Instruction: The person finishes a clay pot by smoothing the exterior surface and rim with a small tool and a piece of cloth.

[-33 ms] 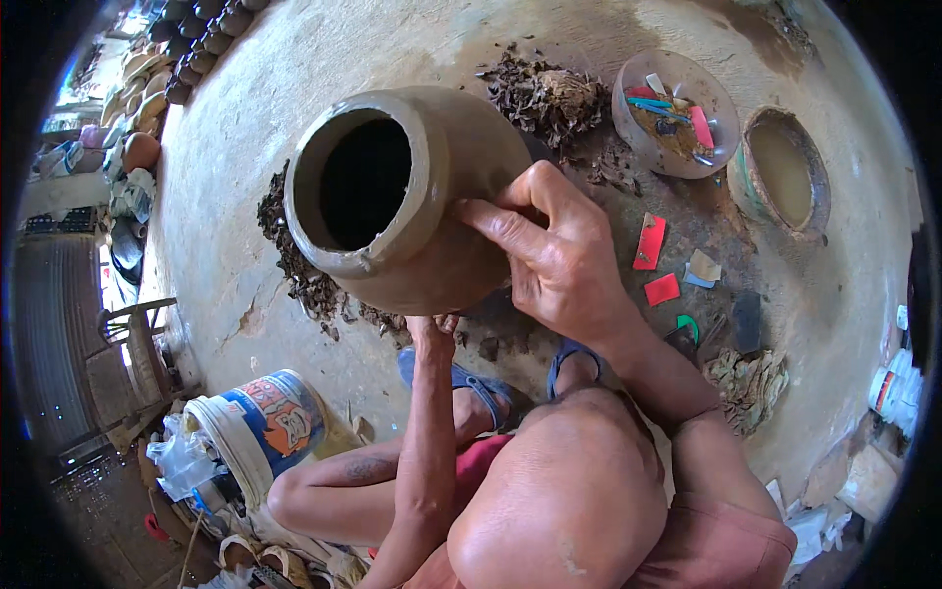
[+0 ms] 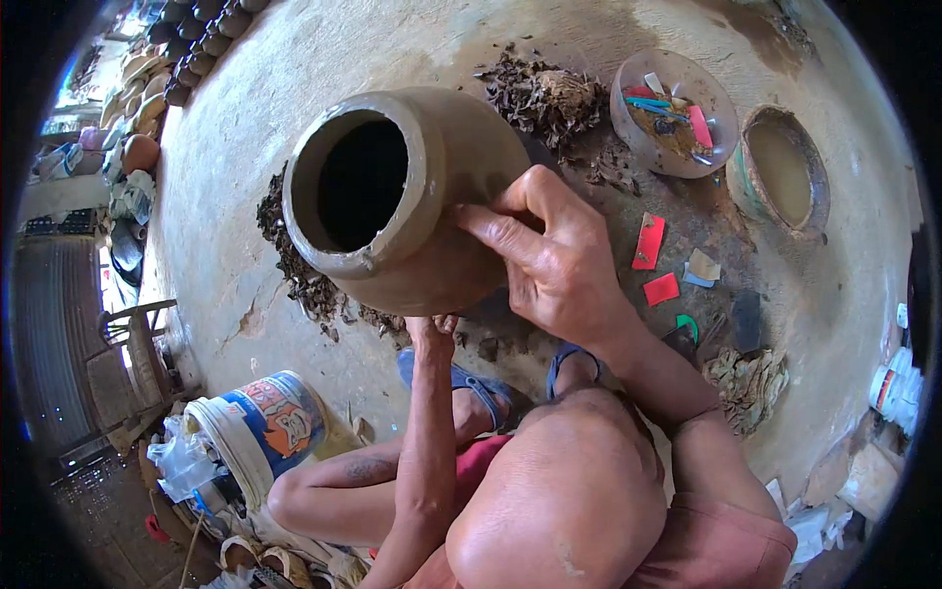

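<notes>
A round grey-brown clay pot (image 2: pixel 466 147) is tilted on its side in front of me, its wide dark mouth facing left. Beneath it, my left hand (image 2: pixel 430 332) holds it up from the underside; most of those fingers are hidden by the pot. My right hand (image 2: pixel 561 263) is closed, thumb stretched toward the pot's neck and fingers curled, touching the outer wall just behind the rim. Whatever may be pinched between thumb and fingers is hidden. Small bits of clay stick to the rim.
Dry leaf scraps (image 2: pixel 540 93) lie behind the pot. At the far right stand a clear bowl (image 2: pixel 721 83) of small tools and a bucket (image 2: pixel 751 187) of murky water. Red pieces (image 2: pixel 649 241) lie on the floor. A white-and-blue bucket (image 2: pixel 245 422) leans at the near left.
</notes>
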Motion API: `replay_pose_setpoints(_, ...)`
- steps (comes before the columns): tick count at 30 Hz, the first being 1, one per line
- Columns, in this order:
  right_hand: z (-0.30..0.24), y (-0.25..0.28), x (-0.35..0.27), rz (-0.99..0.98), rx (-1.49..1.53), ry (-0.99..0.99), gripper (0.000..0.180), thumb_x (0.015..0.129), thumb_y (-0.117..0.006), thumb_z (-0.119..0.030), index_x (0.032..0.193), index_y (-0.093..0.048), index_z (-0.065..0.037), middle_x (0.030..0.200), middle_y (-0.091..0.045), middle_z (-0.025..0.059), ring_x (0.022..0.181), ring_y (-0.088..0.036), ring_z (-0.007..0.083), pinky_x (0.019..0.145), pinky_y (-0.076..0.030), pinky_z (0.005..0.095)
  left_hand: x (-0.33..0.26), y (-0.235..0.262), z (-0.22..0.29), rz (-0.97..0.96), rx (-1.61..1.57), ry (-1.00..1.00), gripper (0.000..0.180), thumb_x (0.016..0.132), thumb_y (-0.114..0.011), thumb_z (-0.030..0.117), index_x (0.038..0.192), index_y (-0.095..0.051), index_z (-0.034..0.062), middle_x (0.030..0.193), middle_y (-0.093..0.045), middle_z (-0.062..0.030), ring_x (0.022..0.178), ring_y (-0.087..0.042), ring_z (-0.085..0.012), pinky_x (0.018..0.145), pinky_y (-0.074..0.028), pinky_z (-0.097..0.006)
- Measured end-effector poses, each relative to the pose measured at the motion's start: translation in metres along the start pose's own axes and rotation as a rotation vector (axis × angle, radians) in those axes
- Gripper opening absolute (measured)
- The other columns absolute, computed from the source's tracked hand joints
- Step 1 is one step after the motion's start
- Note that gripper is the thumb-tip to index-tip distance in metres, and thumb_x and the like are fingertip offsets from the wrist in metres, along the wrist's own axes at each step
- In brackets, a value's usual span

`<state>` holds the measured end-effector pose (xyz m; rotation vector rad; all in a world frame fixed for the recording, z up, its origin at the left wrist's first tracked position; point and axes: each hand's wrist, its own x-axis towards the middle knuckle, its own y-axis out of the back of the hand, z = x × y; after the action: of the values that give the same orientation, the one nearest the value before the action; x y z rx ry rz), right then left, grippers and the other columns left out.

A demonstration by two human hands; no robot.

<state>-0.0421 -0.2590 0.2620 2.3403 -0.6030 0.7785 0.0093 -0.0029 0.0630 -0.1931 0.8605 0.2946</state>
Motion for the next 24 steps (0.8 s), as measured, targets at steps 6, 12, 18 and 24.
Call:
replay_pose_setpoints(6,-0.005,0.01,-0.001,-0.092,0.033,0.055,0.044,0.072,-0.07,0.01,0.111,-0.079,-0.009,0.092,-0.06,0.0087,0.076,-0.063,0.0261,0.063,-0.054,0.0362,0.028,0.006,0.017,-0.074,0.03,-0.086,0.059,0.096,-0.069,0.044,0.146,-0.05,0.0184,0.138,-0.061,-0.0048,0.121,-0.061,-0.0252,0.093,-0.054,-0.045)
replay_pose_setpoints(12,0.047,0.015,0.034,0.129,-0.047,-0.052,0.028,0.082,-0.072,0.003,0.107,-0.078,-0.009,0.089,-0.067,0.0107,0.083,-0.07,0.0288,0.071,-0.057,0.0405,0.078,0.022,0.022,-0.553,0.271,-0.615,0.064,0.097,-0.069,0.042,0.15,-0.047,0.013,0.139,-0.061,-0.0086,0.123,-0.061,-0.0269,0.097,-0.054,-0.046)
replay_pose_setpoints(18,0.042,0.009,0.021,0.053,-0.034,-0.051,0.027,0.08,-0.072,0.006,0.104,-0.077,-0.005,0.089,-0.066,0.0116,0.082,-0.07,0.0302,0.071,-0.057,0.04,0.025,-0.006,-0.035,-0.256,0.138,-0.589,0.071,0.098,-0.068,0.045,0.151,-0.045,0.0041,0.141,-0.058,-0.0146,0.123,-0.061,-0.0314,0.099,-0.054,-0.048)
replay_pose_setpoints(24,0.027,0.008,0.013,0.046,-0.021,-0.066,0.026,0.078,-0.072,0.008,0.101,-0.076,-0.004,0.088,-0.065,0.0116,0.08,-0.068,0.0298,0.068,-0.056,0.0391,-0.044,-0.021,-0.111,-0.259,0.016,0.297,0.082,0.097,-0.055,0.069,0.14,-0.05,-0.0009,0.133,-0.061,-0.0202,0.103,-0.066,-0.0352,0.074,-0.057,-0.045)
